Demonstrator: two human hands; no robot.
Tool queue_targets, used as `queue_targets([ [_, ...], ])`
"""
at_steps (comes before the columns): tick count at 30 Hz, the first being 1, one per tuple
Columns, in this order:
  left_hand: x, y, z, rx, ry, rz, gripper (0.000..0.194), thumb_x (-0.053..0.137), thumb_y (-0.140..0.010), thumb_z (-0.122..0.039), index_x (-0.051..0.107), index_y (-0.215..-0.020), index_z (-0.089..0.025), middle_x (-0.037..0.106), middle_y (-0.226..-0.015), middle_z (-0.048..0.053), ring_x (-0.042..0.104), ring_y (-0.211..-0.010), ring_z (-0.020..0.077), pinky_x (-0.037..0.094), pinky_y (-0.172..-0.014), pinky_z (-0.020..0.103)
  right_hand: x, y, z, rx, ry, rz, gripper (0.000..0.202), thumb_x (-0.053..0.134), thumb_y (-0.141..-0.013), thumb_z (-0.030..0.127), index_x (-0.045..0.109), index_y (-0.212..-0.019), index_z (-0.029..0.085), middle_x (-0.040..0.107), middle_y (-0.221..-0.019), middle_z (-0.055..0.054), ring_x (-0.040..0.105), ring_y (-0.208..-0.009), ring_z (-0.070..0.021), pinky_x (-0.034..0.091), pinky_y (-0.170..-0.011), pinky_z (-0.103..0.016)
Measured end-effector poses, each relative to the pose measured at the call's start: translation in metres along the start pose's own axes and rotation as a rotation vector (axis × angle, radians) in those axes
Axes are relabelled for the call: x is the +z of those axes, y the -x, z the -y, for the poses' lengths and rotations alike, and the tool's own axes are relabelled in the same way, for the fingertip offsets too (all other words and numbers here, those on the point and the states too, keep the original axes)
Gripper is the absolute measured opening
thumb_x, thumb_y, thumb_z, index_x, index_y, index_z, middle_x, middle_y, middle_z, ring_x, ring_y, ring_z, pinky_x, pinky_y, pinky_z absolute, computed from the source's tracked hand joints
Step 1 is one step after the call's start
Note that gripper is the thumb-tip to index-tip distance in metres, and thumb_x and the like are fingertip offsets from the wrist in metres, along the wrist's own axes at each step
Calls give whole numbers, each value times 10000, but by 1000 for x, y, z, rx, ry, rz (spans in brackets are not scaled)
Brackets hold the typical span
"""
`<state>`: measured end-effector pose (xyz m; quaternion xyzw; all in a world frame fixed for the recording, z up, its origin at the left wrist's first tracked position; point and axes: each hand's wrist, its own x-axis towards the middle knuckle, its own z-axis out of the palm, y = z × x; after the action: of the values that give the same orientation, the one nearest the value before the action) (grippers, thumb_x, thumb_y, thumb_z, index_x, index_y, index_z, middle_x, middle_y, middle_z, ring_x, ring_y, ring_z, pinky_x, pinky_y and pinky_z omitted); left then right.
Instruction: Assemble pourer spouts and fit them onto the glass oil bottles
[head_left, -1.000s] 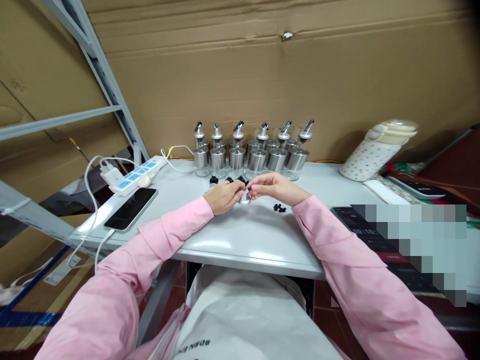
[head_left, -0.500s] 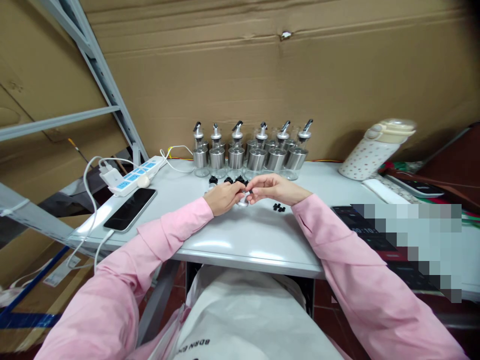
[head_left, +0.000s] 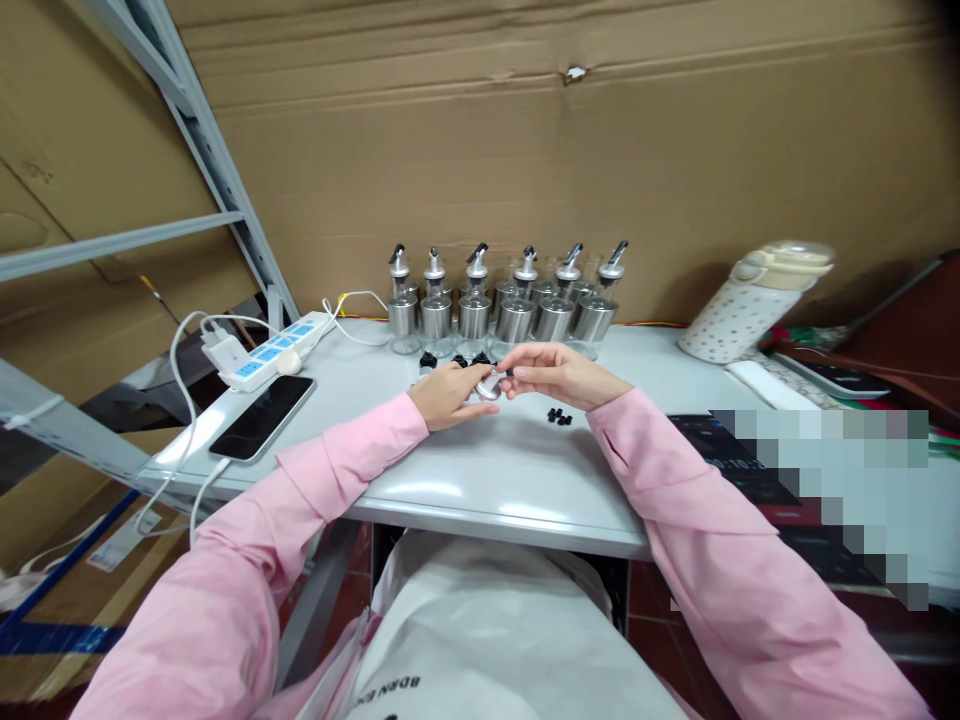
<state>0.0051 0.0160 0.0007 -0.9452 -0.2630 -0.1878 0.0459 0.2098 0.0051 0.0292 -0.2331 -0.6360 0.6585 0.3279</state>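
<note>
Left hand (head_left: pixel 448 396) at 9 o'clock of a small silver piece (head_left: pixel 490 386), right hand (head_left: pixel 559 372) at 3 o'clock; 12 points away from the wearer. Right: thumb and fingertips pinched on the dark end of the piece. Left: fingers up against the piece's near-left edge, thumb stretched out apart below it; cannot tell whether these fingers grip or only steady.

Position of piece: between the two hands, tilted, round face partly visible, over the middle of the grey table (head_left: pixel 525 480). Contact with the tabletop: cannot tell.

Surroundings, clock centred on the piece. Black-topped pieces (head_left: pixel 427 362) run from 10 to just short of 12, close beyond the left hand and partly hidden by it. Small black parts (head_left: pixel 559 416) form a loose cluster near 4, below the right wrist, untouched. At 12, well beyond the hands: front row of six glass-and-steel bottles (head_left: pixel 515 320), each with a spout; further bottles directly behind, count unclear. Just below 9: phone (head_left: pixel 262 420), screen dark, lying flat. Between 9 and 10: white power strip (head_left: pixel 255 368). Between 2 and 3: dotted tumbler (head_left: pixel 727 315). Behind everything: cardboard (head_left: pixel 450 130).
</note>
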Motion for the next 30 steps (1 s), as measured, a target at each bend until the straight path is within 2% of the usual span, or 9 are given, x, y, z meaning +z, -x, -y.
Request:
queue_targets([
  [6, 0, 0, 1, 0, -60, 15, 339, 262, -928, -393, 475, -861, -138, 571, -744, 64, 534, -670, 170, 401, -683, 273, 0, 0, -2, 15, -53, 44, 247, 635, -778, 269, 588, -988, 148, 658, -736, -23, 626, -700, -122, 488, -706, -285],
  [11, 2, 1, 2, 17, -57, 12, 321, 218, -936, -336, 468, -852, -153, 569, -762, 61, 522, -673, 165, 397, -662, 266, 0, -1, -4, 47, -114, 48, 267, 582, -817, 267, 547, -1053, 147, 647, -710, -17, 620, -647, -119, 478, -684, -290],
  [17, 4, 1, 4, 58, -61, 19, 348, 220, -937, -333, 496, -839, -145, 587, -759, 64, 530, -679, 160, 399, -685, 268, -2, -1, -5, 90, -172, 144, 290, 537, -836, 215, 550, -1100, 97, 624, -702, -24, 598, -621, -112, 456, -658, -277],
  [23, 5, 1, 8, 81, -50, 75, 416, 180, -946, -317, 533, -818, -138, 629, -783, 66, 556, -695, 157, 392, -751, 292, -2, -1, -5, 79, -182, 181, 272, 563, -821, 245, 578, -1040, 85, 612, -708, -26, 588, -631, -117, 447, -667, -289],
  [30, 3, 1, 6, 77, -5, 78, 429, 166, -947, -323, 548, -870, -143, 632, -795, 68, 573, -731, 159, 384, -757, 287, 0, 0, -5, 64, -179, 138, 257, 625, -782, 281, 597, -976, 114, 559, -639, 19, 547, -589, -95, 441, -664, -280],
])
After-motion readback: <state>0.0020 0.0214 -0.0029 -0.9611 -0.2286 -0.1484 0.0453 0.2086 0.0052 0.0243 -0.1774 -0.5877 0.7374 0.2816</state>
